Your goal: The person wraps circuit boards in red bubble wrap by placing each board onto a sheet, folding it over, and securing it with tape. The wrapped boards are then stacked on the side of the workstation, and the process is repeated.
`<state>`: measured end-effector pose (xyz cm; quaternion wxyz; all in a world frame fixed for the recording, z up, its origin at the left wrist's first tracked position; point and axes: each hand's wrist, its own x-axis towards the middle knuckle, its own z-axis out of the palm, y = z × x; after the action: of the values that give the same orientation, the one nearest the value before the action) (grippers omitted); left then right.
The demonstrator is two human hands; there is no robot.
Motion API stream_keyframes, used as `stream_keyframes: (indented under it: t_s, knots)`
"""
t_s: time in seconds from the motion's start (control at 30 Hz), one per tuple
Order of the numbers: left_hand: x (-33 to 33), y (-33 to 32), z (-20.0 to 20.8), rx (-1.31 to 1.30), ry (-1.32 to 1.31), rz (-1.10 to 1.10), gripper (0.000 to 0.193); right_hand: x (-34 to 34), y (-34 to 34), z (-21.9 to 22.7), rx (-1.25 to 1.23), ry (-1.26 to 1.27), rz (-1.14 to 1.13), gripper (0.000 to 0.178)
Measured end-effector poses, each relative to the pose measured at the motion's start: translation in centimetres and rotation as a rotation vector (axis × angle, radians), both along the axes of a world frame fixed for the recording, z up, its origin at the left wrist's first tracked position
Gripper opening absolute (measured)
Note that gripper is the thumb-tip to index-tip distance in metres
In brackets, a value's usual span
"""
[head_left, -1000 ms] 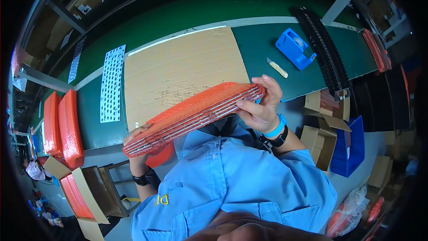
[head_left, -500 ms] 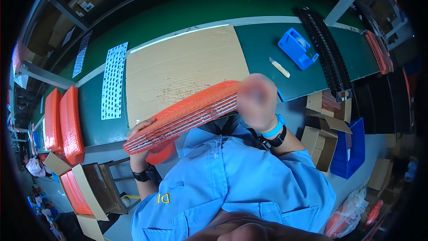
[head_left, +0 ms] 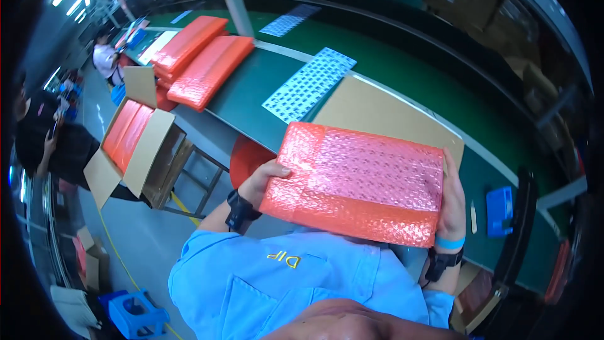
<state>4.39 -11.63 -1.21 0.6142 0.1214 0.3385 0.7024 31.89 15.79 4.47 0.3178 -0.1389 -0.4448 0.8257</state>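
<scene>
A flat, rectangular package wrapped in red bubble wrap (head_left: 358, 179) is held up in front of my chest, its broad face turned up. Printed rows on what is inside show faintly through the wrap. My left hand (head_left: 263, 181) grips its left end, thumb on top and the other fingers hidden beneath. Against the right end presses my right hand (head_left: 451, 204), with its fingers along the edge. Beyond the package lies a brown cardboard sheet (head_left: 377, 110) on the green bench, partly covered from view. Beside that sheet is a white sheet with rows of blue marks (head_left: 309, 85).
Several red wrapped packages (head_left: 211, 72) are stacked on the bench at left. An open carton (head_left: 151, 145) holding red packages stands on a stool. At right are a blue tape dispenser (head_left: 500, 211) and a utility knife (head_left: 473, 217). Someone in dark clothes (head_left: 60, 138) stands far left.
The package has turned from edge-on to broad face up, still between both hands. My view has swung left, bringing the carton and stacked packages closer to the middle.
</scene>
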Motion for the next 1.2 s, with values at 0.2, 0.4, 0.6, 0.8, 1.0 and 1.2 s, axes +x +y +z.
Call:
stream_keyframes:
  t_s: [0.2,0.4,0.6,0.8,1.0,1.2]
  knots:
    - [-5.5,-8.5,-1.9,0.154,0.084,0.542,0.072,-1.3,-3.3,-1.1,0.141,-0.155,-0.066,0.052]
    - [-19.2,-12.6,1.1,0.029,0.265,0.969,0.055,-0.1,-4.1,-6.3,0.307,-0.505,-0.003,0.018]
    - [-33.9,-13.9,-1.6,-0.041,0.401,0.939,0.032,-0.8,-4.8,-7.5,0.405,-0.455,-0.054,0.009]
    - [-35.5,-13.7,-0.8,-0.76,0.994,1.184,0.062,-1.3,-5.2,-8.3,0.494,-0.385,-0.075,0.004]
    - [-24.1,-8.6,1.5,-1.417,1.493,0.921,0.101,-0.7,-4.8,-8.5,0.636,-0.385,-0.121,0.003]
    - [-18.7,-6.8,3.1,-0.897,1.534,0.879,0.071,-0.4,-4.1,-7.9,0.707,-0.453,-0.083,0.003]
